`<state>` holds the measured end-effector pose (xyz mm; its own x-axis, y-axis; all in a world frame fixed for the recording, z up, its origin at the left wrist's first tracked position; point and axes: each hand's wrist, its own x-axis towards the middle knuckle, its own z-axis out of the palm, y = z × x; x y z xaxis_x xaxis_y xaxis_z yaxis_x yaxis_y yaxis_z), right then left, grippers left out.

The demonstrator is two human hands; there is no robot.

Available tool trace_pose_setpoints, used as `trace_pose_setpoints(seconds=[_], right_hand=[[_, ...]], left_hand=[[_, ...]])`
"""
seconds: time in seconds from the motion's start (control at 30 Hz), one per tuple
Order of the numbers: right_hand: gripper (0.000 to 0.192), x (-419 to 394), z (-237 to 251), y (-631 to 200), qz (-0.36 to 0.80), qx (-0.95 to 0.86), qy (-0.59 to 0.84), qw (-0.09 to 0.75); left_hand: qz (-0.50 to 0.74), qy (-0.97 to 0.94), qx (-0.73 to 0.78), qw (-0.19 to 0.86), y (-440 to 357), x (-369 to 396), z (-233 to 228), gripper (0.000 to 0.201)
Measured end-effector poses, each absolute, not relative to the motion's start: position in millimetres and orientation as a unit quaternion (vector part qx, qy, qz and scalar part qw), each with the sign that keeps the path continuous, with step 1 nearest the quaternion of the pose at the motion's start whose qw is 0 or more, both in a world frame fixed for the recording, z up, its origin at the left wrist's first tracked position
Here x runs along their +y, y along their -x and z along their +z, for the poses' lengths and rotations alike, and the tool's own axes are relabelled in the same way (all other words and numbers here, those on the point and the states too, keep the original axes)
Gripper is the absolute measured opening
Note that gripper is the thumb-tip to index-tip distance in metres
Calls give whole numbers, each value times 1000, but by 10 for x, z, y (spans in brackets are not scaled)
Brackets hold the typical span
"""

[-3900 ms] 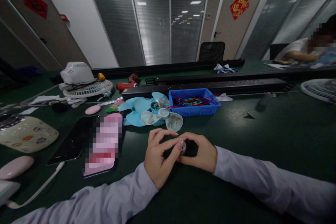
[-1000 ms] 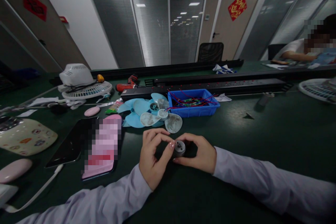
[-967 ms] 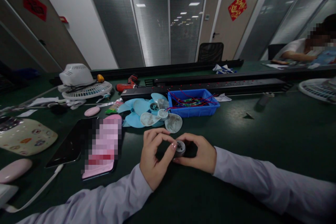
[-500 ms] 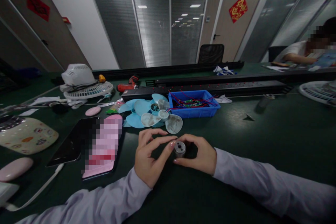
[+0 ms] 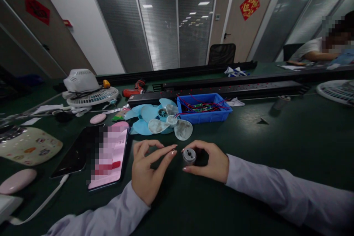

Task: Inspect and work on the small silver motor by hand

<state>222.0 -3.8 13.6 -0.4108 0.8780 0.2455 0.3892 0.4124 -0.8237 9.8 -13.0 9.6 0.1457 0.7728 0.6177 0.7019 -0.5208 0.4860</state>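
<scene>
Seen from the head camera, a person in pale lavender sleeves [image 5: 265, 182] works at a dark green table [image 5: 207, 214]. The right hand [image 5: 217, 162] grips a small cylindrical metal motor [image 5: 189, 157] between thumb and fingers, its holed end face turned up, near the middle of the scene. Just beside it, apart from the motor, the left hand [image 5: 148, 171] brings thumb and index fingertips close together; whether they pinch anything tiny cannot be made out.

Beyond the hands, light blue fan blades [image 5: 142, 125] and a translucent fan blade [image 5: 183, 129] lie against a blue plastic bin [image 5: 204, 118] of red and blue wires [image 5: 190, 108]. A phone [image 5: 117, 160] with a pink screen sits to the left, a red-and-black power drill [image 5: 134, 91] farther back. At far right, a co-worker [image 5: 315, 54] leans over the table.
</scene>
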Motion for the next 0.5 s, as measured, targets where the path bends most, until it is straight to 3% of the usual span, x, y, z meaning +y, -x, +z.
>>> trace_pose_setpoints(seconds=[0.17,0.5], right_hand=[[37,-26,97,-2211,331,-772,409,357],[33,-38,85,-2204,329,-771,405,365]], left_hand=[[471,-762,441,53,-353,-93,126,14],[431,-792,423,89,-419,-123,161,18]])
